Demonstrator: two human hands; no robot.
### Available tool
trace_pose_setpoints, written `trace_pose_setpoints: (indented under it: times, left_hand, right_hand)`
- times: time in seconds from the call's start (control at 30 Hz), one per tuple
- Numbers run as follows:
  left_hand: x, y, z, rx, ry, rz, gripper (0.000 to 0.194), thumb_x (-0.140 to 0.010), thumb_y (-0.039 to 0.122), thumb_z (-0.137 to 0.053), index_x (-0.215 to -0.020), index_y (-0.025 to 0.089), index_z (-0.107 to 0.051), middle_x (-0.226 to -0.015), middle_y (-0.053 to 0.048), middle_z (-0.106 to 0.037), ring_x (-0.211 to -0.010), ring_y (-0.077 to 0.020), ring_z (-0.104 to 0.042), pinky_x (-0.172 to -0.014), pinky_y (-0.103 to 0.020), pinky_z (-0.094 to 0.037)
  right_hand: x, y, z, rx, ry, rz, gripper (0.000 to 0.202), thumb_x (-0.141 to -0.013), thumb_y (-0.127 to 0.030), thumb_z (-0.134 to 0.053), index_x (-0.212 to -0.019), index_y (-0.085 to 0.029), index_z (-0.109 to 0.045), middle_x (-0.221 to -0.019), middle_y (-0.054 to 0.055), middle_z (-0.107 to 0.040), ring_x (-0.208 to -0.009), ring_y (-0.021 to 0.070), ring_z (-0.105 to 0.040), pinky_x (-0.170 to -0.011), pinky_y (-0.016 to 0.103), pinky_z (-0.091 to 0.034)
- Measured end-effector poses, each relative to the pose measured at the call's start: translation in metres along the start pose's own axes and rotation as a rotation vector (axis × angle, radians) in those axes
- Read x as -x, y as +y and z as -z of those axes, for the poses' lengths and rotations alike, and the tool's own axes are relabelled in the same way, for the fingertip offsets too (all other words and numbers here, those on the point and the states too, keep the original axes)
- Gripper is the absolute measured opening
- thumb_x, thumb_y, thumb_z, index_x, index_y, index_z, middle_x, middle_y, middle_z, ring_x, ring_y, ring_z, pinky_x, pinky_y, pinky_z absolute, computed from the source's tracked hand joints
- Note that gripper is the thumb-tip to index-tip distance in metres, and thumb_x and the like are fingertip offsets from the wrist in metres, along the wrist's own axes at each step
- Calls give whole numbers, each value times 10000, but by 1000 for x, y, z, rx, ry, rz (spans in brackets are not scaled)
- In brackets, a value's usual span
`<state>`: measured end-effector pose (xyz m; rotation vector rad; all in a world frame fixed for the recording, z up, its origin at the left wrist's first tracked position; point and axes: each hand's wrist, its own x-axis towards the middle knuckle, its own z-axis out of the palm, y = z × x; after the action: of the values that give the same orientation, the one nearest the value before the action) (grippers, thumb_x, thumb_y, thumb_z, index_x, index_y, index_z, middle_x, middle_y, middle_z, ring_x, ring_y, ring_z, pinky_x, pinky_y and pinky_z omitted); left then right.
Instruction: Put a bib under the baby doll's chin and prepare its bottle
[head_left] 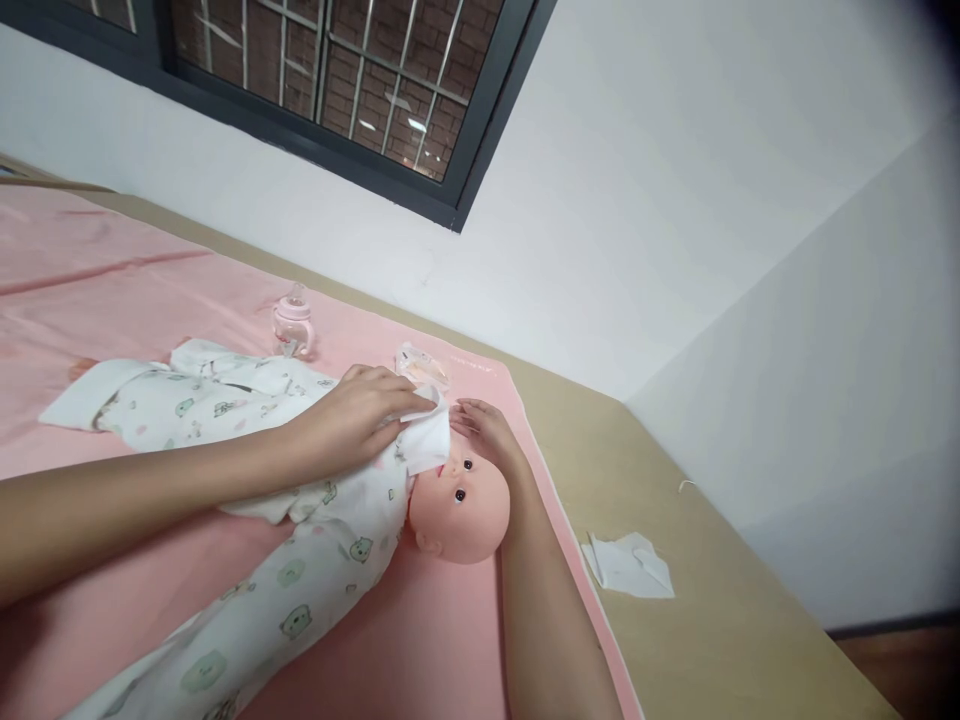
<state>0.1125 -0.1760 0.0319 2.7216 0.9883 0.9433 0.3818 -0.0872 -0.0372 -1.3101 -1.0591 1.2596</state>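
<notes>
A bald baby doll (pixel 463 520) lies on its back, its head toward the right, in white clothes (pixel 300 560) printed with green animals. My left hand (pixel 360 415) reaches across its chest, the fingers closed on a white tissue (pixel 429 440). That tissue lies over the doll's chin and neck, just below the mouth. Around the far side of the doll's head curves my right arm. My right hand (pixel 484 430) is beside the doll's cheek, fingers loosely stretched out with nothing seen in them; whether it touches the head is hard to tell.
A pink baby bottle (pixel 292 325) stands beyond the doll, and a small clear packet (pixel 424 367) lies near the head. Under everything is a pink sheet (pixel 360 650) on a wooden table (pixel 712 640). A folded white tissue (pixel 630 565) rests at the right. A wall and barred window rise behind.
</notes>
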Motion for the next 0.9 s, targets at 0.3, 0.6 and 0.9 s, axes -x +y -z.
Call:
trace_pose_setpoints:
  times: [0.3,0.6,0.9]
  left_hand:
    - [-3,-17,8,-256,156,11,478,-825,240,-633,-1290,184,-536,-1212,-75,-634,-1101,-290,-512,-903,-428,-346]
    - [-2,-13,16,-320,183,-41,625,-698,398,-794,-1237,187,-558,-1186,-69,-646,-1092,-294,-515,-903,-430,-331]
    - [-6,-24,32,-306,260,55,495,-851,439,-639,-1257,164,-574,-1225,-88,-637,-1120,-295,-518,-939,-442,-329]
  right_hand:
    - [87,-104,-59,340,-169,523,247,-793,-425,-626,-859,-188,-602,-1054,41,-643,-904,143,-623,-868,330,-496]
    - [129,-107,-104,977,83,774,82,-819,-135,-450,-783,-205,-425,-926,27,-584,-807,142,-562,-730,291,-463]
    - [113,-112,-73,1135,57,804,398,-818,-12,-332,-892,-197,-676,-1137,67,-632,-1008,192,-602,-832,332,-475]
